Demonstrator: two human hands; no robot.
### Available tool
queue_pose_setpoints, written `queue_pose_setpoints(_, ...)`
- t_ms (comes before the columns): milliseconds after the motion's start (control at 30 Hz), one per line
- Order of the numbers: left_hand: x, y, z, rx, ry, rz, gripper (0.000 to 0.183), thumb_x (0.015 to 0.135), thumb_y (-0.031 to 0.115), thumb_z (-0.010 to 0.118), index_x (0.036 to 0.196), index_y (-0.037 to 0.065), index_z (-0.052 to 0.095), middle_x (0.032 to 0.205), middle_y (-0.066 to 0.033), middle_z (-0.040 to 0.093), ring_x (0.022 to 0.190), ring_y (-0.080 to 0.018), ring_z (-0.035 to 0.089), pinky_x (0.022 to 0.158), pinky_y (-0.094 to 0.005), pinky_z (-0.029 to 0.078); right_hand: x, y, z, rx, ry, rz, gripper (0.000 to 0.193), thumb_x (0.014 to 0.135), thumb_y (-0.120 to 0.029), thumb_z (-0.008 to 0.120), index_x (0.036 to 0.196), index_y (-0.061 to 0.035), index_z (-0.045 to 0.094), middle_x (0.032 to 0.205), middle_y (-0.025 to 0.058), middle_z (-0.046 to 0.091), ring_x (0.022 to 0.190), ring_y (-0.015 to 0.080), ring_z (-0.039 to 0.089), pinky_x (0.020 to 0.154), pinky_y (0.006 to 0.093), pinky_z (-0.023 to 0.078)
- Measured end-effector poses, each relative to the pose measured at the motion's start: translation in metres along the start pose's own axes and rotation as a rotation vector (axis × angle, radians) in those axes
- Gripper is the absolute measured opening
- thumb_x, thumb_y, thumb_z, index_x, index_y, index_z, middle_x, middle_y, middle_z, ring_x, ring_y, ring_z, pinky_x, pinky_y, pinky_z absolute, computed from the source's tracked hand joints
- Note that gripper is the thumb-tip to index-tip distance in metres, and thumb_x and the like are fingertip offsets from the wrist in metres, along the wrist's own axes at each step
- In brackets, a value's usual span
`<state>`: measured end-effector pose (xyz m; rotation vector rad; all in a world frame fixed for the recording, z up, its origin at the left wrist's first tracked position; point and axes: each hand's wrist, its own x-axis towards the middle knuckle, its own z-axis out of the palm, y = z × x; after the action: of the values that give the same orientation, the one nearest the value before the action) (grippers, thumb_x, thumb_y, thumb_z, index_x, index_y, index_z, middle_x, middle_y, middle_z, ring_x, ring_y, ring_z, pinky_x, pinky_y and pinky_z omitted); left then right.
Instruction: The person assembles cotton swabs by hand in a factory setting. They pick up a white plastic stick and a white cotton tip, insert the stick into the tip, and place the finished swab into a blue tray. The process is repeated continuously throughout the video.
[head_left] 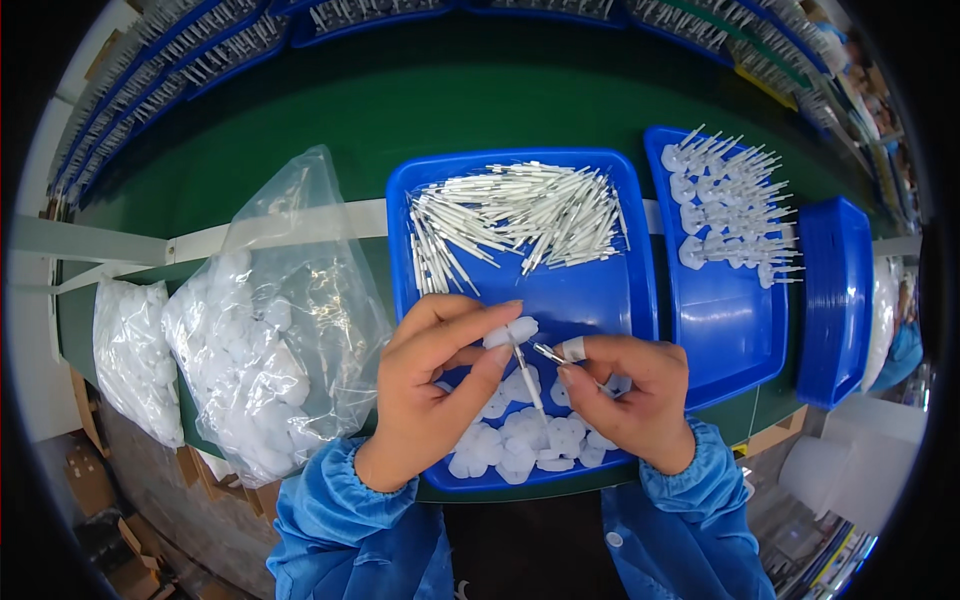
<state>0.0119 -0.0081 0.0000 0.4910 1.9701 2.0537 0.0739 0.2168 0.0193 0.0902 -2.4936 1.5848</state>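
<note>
My left hand (425, 385) pinches a translucent white flower-shaped piece (512, 332) between thumb and fingers. A thin white rod (528, 385) passes through that piece and slants down below it. Close beside it, my right hand (635, 395) grips a slim metal-tipped stick (547, 352), its tip pointing at the flower-shaped piece. A whitish wrap covers one right finger. Both hands are above a blue tray (396, 240). At the tray's far end is a heap of thin white rods (520, 205); loose flower-shaped pieces (525, 435) lie at its near end, partly hidden by my hands.
To the right, another blue tray (725, 350) holds rows of flower-shaped pieces with rods (725, 205). A stack of blue trays (838, 300) stands beyond it. Clear bags (270, 340) of white pieces are on the left. Loaded trays (230, 60) line the green table's (480, 95) far edge.
</note>
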Motion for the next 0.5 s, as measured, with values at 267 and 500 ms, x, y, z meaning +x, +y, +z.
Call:
queue_pose_setpoints(267,0.0,0.0058,0.0024,0.259,-0.01,0.094,0.042,0.094,-0.012,0.077,0.134,0.0,0.077,0.127,-0.0107,0.063,0.121,-0.0197,0.07,0.094,-0.0267,0.061,0.0056,-0.0047,0.0075,-0.133,0.02,-0.036,0.023,0.089,-0.007,0.091,0.109,-0.0037,0.08,0.063,0.0047,0.064,0.052,0.0132,0.062,0.052,0.0289,0.048)
queue_pose_setpoints(500,0.0042,0.002,0.0041,0.232,0.022,0.127,0.044,0.089,-0.011,0.08,0.13,0.004,0.081,0.128,-0.0161,0.079,0.109,-0.0249,0.079,0.085,-0.0336,0.064,0.0094,0.0018,0.0092,0.01,-0.015,0.039,0.019,0.092,-0.006,0.089,0.107,-0.0003,0.079,0.073,0.0066,0.075,0.06,0.012,0.07,0.056,0.0261,0.051)
